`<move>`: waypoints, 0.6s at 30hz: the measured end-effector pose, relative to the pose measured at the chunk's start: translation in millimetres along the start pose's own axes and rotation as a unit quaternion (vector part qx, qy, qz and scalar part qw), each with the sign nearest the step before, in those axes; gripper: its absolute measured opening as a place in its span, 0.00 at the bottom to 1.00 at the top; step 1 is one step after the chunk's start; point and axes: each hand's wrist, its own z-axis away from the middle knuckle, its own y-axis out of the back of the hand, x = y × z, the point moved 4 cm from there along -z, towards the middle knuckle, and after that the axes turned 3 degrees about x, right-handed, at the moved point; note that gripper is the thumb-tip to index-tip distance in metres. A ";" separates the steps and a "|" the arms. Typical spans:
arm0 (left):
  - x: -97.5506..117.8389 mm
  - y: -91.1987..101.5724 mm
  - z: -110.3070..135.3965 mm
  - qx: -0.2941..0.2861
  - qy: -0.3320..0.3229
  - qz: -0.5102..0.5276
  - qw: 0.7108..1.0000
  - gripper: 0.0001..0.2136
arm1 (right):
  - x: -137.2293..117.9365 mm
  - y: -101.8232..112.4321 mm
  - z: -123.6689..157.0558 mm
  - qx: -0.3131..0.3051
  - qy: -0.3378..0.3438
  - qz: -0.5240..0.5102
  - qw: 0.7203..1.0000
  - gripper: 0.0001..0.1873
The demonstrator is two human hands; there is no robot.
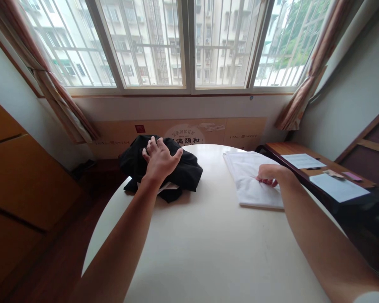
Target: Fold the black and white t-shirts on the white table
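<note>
A crumpled heap of black clothing lies at the far left of the round white table, with a bit of white showing beneath it. My left hand rests on top of the heap, fingers apart and slightly bent, thumb out to the right. To the right lies a flat, neatly folded white cloth, perhaps a garment. My right hand is on it with the fingers curled down, and the fabric creases at the fingertips. The palm side of that hand is hidden.
The white round table curves away on both sides. Right of it stands a wooden desk with paper sheets and a pen. A printed cardboard box sits below the barred window. A wooden cabinet is at left.
</note>
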 end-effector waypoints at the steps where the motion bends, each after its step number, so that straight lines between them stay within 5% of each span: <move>1: 3.0 1.4 0.9 -0.005 -0.010 0.010 1.000 0.40 | 0.3 -2.5 -1.3 -0.009 -0.003 -0.003 1.000 0.11; 6: 9.8 -0.1 3.7 -0.022 -0.033 0.040 0.998 0.37 | -4.1 -0.4 -0.3 0.009 0.011 -0.027 1.000 0.11; 11: 13.2 -1.0 5.9 -0.015 -0.043 0.066 0.997 0.34 | -16.6 25.5 9.1 0.124 0.075 -0.107 0.984 0.17; 14: 18.3 2.6 7.8 0.002 -0.058 0.093 0.994 0.32 | -34.9 51.4 39.3 0.191 0.140 -0.177 0.955 0.16; 16: 24.2 6.0 10.9 -0.006 -0.076 0.121 0.990 0.29 | -52.2 71.1 79.0 0.214 0.239 -0.274 0.907 0.14; 18: 34.5 8.1 17.9 -0.049 -0.115 0.166 0.978 0.26 | -65.1 93.7 130.4 0.227 0.382 -0.423 0.789 0.13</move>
